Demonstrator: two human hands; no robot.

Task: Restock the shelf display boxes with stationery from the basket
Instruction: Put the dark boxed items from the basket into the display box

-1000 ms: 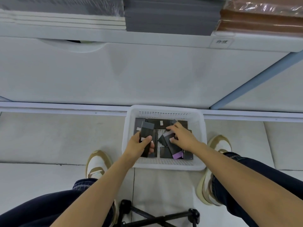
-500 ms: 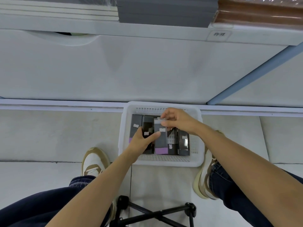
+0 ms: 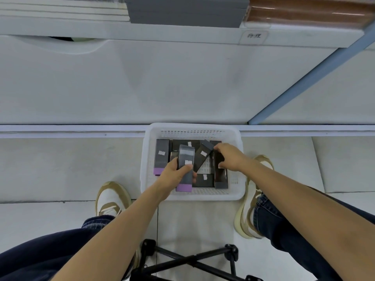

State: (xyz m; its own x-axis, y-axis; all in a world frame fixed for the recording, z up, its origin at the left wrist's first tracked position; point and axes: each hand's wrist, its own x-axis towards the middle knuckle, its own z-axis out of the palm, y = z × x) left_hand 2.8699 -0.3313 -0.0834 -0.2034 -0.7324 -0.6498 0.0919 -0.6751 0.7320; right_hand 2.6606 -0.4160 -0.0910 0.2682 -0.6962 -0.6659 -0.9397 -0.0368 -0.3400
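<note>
A white plastic basket sits on the floor between my feet, holding several dark slim stationery boxes with purple ends. My left hand grips one grey box with a purple end, lifted above the basket's front left. My right hand is down in the basket's right side, its fingers curled round a dark box lying there. Another dark box leans tilted between the two hands. One more box lies along the left wall.
A white shelf unit's front panel rises just behind the basket. Stacks of white, grey and brown notebooks sit on the shelf above. A black folding stool frame stands below the basket, with my shoes on either side.
My left hand has taken the purple-ended box and lifted it. My right hand let that box go and moved right and down onto a dark box in the basket.
</note>
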